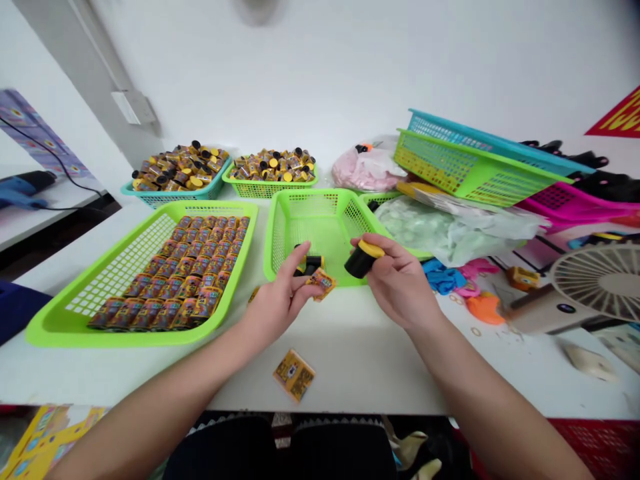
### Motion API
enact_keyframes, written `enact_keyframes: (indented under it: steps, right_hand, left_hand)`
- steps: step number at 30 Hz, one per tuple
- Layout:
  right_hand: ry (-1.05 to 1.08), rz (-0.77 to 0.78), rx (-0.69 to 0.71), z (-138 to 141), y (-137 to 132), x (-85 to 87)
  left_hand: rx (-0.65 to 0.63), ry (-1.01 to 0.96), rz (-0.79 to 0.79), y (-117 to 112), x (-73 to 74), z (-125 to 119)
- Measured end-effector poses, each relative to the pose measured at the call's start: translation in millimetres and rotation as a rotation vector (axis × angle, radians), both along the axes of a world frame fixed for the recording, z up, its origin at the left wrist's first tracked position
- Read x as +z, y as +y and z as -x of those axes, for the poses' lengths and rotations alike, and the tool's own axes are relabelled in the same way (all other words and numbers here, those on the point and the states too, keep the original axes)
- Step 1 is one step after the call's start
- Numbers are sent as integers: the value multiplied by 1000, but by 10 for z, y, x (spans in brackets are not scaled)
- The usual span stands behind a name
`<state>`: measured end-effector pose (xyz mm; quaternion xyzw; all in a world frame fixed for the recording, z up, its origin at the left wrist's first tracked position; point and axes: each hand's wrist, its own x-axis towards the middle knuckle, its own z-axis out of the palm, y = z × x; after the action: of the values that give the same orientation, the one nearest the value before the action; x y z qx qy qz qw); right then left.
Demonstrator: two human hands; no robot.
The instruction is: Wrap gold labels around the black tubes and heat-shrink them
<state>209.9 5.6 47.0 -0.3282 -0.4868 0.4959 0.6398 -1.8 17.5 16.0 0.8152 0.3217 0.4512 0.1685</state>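
My right hand [400, 280] grips a black cylindrical container with a yellow cap [363, 258], holding it above the rim of a lime-green plastic basket [320, 208]. My left hand [283, 298] pinches a small yellow printed card [321, 283] at its fingertips, close to the basket's front edge. Another black and yellow container [309, 264] lies in the basket just behind those fingers, partly hidden by them. A matching printed card [294, 375] lies flat on the white table [350, 380] in front of me.
A large lime-green tray [143, 273] on the left holds rows of wrapped tubes. Two baskets of yellow-capped containers [180, 170] stand behind it. Stacked baskets [480, 167], plastic bags, gloves and a small fan [600, 283] crowd the right side.
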Motion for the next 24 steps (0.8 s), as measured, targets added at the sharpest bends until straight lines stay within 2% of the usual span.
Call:
enact_keyframes:
  steps: [4, 8, 12, 15, 17, 20, 24]
  right_hand:
    - [61, 46, -31, 181, -76, -67]
    - [64, 30, -32, 288, -111, -119]
    - [-41, 7, -46, 286, -109, -182]
    - [-173, -135, -82, 266, -133, -186]
    - [-295, -263, -95, 258, -159, -178]
    - [-502, -421, -108, 249, -190, -169]
    - [-611, -446, -46, 253, -210, -170]
  left_hand:
    - [-111, -140, 130, -34, -198, 47]
    - [-173, -239, 295, -63, -256, 69]
    - [-253, -433, 424, -107, -187, 40]
    - [-378, -534, 563, -131, -63, 1]
    - [-444, -554, 634, -133, 3, -11]
    - [-464, -544, 667, -117, 43, 2]
    - [-491, -563, 716, -81, 59, 45]
